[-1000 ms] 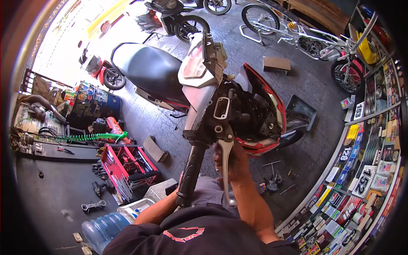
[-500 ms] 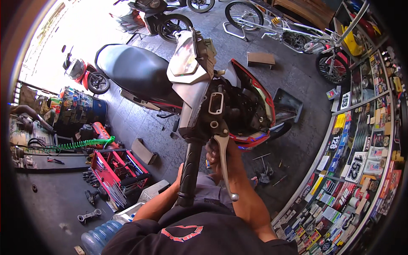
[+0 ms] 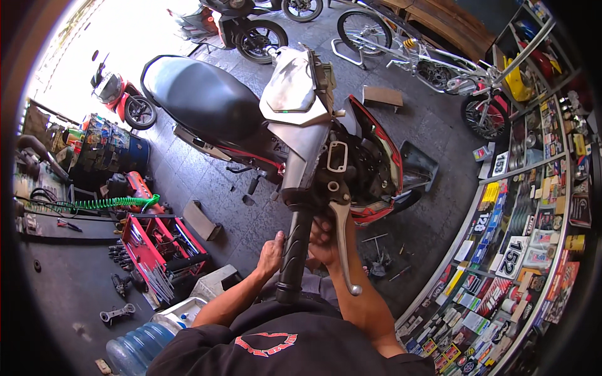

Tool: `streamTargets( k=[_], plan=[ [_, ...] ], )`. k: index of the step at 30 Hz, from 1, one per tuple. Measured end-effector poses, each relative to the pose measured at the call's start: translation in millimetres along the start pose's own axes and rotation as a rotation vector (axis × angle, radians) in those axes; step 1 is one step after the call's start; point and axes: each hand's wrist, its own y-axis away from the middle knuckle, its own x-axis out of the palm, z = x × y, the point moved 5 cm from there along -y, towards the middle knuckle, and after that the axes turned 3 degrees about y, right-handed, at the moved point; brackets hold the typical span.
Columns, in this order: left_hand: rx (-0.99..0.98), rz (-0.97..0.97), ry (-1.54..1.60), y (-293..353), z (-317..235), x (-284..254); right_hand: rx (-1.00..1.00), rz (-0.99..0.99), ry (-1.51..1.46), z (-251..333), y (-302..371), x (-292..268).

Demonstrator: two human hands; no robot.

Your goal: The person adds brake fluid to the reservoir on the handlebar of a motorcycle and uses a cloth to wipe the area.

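One silver lever (image 3: 343, 247) runs beside the black handlebar grip (image 3: 295, 250), its pivot end adjoining the rectangular-rimmed reservoir (image 3: 337, 156). The right hand (image 3: 323, 241) shows between lever and grip, fingers curled, probably to reach the underside; whether they hold anything cannot be told. The left hand (image 3: 271, 255) is at the grip's left side, thumb raised; its fingers' hold cannot be determined. Farther left, a red toolbox (image 3: 139, 258) stands open-topped, presumably for ready access.

Motorcycle (image 3: 304, 147) on grey tiled floor (image 3: 439, 122)
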Motion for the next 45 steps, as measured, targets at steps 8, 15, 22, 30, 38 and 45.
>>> streamTargets(
  k=[8,15,22,30,38,45],
  plan=[
    [0.047,0.084,0.144,6.6,-43.9,13.4,-0.071,-0.222,-0.01,-11.1,8.8,19.8],
    [0.048,0.133,0.198,7.0,-64.1,17.9,-0.074,-0.409,0.028,-12.2,6.5,28.0],
    [0.127,0.368,0.413,27.8,-106.2,26.7,-0.095,-0.328,0.051,-14.6,12.7,29.6],
    [0.377,0.307,0.236,2.8,-72.0,34.3,-0.139,-0.377,0.079,-14.0,10.8,34.4],
    [0.302,0.353,0.269,1.8,-80.5,46.1,-0.096,-0.181,0.052,-5.4,8.2,27.6],
    [0.293,0.429,0.324,6.2,-88.5,57.6,-0.09,-0.138,0.033,-5.9,4.8,18.2]
  ],
)
